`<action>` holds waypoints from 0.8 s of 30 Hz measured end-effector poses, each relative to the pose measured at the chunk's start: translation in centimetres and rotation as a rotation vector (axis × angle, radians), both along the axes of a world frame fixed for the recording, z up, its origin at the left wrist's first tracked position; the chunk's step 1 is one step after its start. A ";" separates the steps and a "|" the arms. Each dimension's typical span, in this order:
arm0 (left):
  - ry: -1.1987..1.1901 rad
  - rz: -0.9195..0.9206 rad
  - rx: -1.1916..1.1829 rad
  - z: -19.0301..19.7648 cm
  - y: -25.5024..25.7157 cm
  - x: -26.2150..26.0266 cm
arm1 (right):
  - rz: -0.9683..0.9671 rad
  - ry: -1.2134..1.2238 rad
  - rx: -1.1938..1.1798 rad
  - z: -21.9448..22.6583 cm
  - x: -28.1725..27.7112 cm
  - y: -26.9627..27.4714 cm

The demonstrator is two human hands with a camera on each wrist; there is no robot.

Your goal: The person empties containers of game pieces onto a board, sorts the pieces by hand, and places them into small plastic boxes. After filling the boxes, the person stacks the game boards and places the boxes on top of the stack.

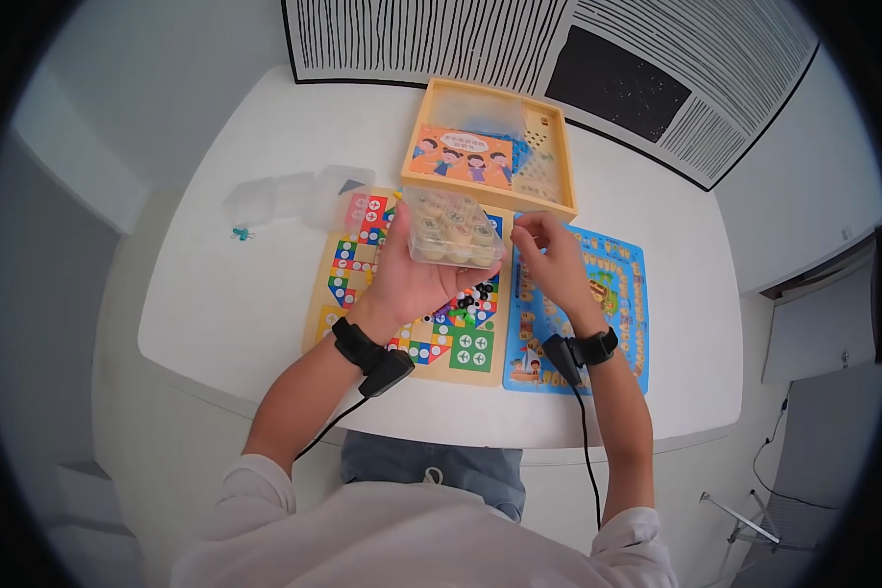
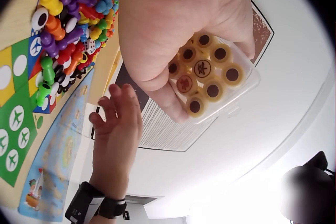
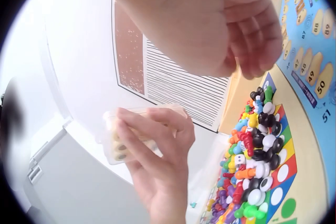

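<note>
In the head view my left hand (image 1: 402,282) holds up a clear plastic box (image 1: 453,231) of round Chinese chess pieces, its thumb along one side and fingers beneath. The left wrist view shows pale round pieces (image 2: 202,68) with dark or red marks through the box wall. My right hand (image 1: 559,267) hovers just right of the box, apart from it, fingers loosely bent around nothing. Below the hands, a heap of colourful pawns and black and white pieces (image 3: 257,150) lies on a flying chess board (image 1: 335,257).
A blue numbered game board (image 1: 625,284) lies under my right hand. Behind stands a wooden tray (image 1: 570,186) holding an orange booklet (image 1: 461,157) and bagged pieces. Clear empty plastic boxes (image 1: 289,199) and a small teal item (image 1: 242,234) sit at left on the white table (image 1: 206,323).
</note>
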State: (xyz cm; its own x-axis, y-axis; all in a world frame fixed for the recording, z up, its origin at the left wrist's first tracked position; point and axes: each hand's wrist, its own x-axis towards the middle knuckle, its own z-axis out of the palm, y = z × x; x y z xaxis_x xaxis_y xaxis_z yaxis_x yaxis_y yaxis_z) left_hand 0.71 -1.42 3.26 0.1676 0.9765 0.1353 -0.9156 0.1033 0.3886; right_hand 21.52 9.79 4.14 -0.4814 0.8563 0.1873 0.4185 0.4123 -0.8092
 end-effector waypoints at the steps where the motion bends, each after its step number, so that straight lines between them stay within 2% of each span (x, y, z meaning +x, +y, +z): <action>1: 0.034 0.014 -0.005 0.1 -0.1 0.1 | -0.036 0.142 0.001 0.8 0.0 -1.1; 2: 0.037 0.019 -0.004 0.0 -0.1 0.2 | -0.031 0.145 0.002 1.7 0.1 -2.4; 4: 0.034 0.013 -0.009 -0.3 0.0 0.4 | 0.125 0.268 0.204 3.6 0.3 -4.8; 5: 0.036 0.011 -0.013 -0.2 0.0 0.5 | 0.122 0.270 0.201 4.2 0.1 -5.2; 7: 0.126 0.016 -0.026 -0.1 -0.2 0.9 | 0.250 0.148 0.579 4.6 0.0 -5.9; 10: 0.121 -0.018 0.040 -0.4 -0.4 1.6 | 0.257 0.221 0.630 4.3 -0.5 -5.8; 13: 0.077 -0.117 0.082 -1.4 -0.2 1.6 | 0.227 0.311 0.559 3.4 -0.2 -5.4; 17: 0.088 -0.113 0.051 -1.3 -0.5 2.2 | 0.226 0.334 0.540 2.8 0.3 -5.7; 20: 0.219 -0.060 -0.041 -1.4 -0.5 2.4 | 0.236 0.352 0.493 2.2 0.6 -5.7; 24: 0.108 -0.147 0.047 -1.6 -0.2 2.6 | 0.147 0.484 0.333 1.4 0.6 -5.5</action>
State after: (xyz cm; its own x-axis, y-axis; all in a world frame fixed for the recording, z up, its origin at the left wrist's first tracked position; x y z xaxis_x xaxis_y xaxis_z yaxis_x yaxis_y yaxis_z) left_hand 3.27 -1.67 1.62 0.3246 0.9333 0.1533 -0.8444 0.2129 0.4917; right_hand 22.09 4.30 5.54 -0.3833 0.6449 0.6612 -0.0451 0.7020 -0.7108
